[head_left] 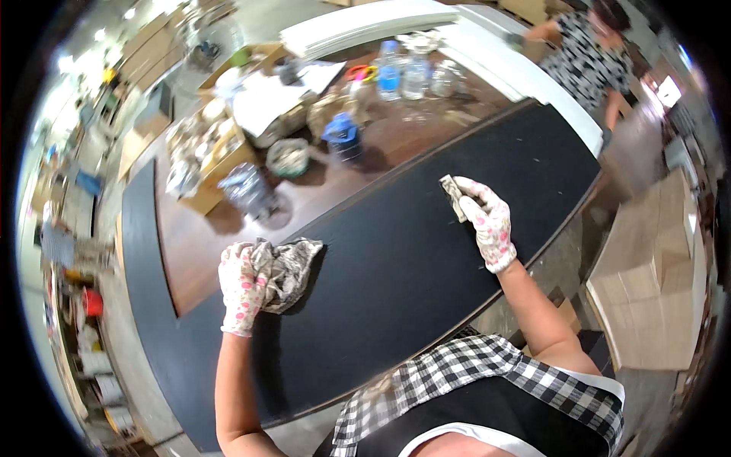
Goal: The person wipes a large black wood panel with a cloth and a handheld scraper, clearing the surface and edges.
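My left hand (241, 293), in a white glove with pink spots, is closed on a crumpled grey rag (290, 273). The rag rests on a large black panel (381, 263) with a curved near edge. Farther right, my right hand (491, 226) wears a matching glove. Between its thumb and fingers it pinches a small, flat, pale strip with dark smudges (452, 195), held at or just above the panel; its exact kind is too small to tell.
Behind the panel, a brown tabletop (346, 179) bears a blue-lidded container (343, 139), a plastic-wrapped jar (251, 190), a bowl (288, 158), bottles (389, 72) and a cardboard box (217, 179). White panels (365, 29) lie beyond. A co-worker (586, 61) stands far right, near stacked cardboard (647, 282).
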A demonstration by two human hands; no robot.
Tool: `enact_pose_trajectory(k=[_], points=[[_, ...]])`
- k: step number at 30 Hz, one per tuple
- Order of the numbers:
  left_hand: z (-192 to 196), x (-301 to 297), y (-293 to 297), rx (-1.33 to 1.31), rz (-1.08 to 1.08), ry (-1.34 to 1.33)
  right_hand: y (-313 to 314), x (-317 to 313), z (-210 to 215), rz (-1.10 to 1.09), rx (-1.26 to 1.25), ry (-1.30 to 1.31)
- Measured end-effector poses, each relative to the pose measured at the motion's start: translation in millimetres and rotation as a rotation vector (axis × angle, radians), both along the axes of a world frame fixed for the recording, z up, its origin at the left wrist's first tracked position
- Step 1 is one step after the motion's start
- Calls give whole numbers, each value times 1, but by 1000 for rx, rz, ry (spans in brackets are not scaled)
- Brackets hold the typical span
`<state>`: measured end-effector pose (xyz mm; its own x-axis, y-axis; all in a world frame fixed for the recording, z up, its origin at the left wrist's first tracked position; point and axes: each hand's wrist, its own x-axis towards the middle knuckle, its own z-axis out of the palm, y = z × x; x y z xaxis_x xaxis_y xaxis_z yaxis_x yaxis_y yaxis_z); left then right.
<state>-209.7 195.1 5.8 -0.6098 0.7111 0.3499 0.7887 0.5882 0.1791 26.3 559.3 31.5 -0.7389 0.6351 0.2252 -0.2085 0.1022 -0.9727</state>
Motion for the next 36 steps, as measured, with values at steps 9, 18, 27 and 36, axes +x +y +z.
enact_pose_trajectory(k=[9,18,27,36], points=[[10,39,324,10,-235,-41,165,118,-1,-162,146,138],[-16,70,627,-66,-293,34,315,238,-24,-636,102,-12],[-27,107,782,18,-391,149,342,280,-66,-905,455,-262],[28,237,620,-97,-1223,-187,381,258,-46,-754,837,-465]])
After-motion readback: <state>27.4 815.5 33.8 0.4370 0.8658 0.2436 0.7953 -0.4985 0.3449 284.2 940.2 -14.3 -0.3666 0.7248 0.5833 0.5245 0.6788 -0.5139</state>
